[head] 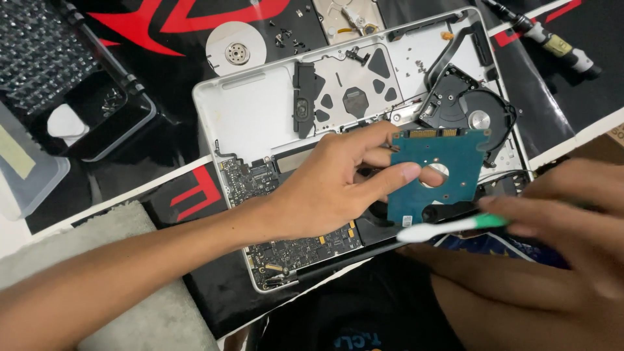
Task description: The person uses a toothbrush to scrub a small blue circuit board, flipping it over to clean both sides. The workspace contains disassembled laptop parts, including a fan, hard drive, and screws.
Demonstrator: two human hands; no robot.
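Observation:
My left hand (338, 179) pinches a teal circuit board (448, 172) by its left edge and holds it above an opened silver laptop case (250, 117). My right hand (552, 221), blurred at the lower right, grips a white and green toothbrush (448, 227) whose head points left, just under the board's lower edge. Beneath the board lies an opened black hard drive body (471, 107) in the case's right part. The laptop's dark logic board (296, 244) shows at the case's near side, partly hidden by my left wrist.
A shiny disc platter (235, 47) lies beyond the case. A black tray of screwdriver bits (39, 55) and a clear plastic box (26, 172) sit at the left. A screwdriver (552, 42) rests at the upper right. A grey cloth (123, 273) lies under my left forearm. Small screws are scattered near the platter.

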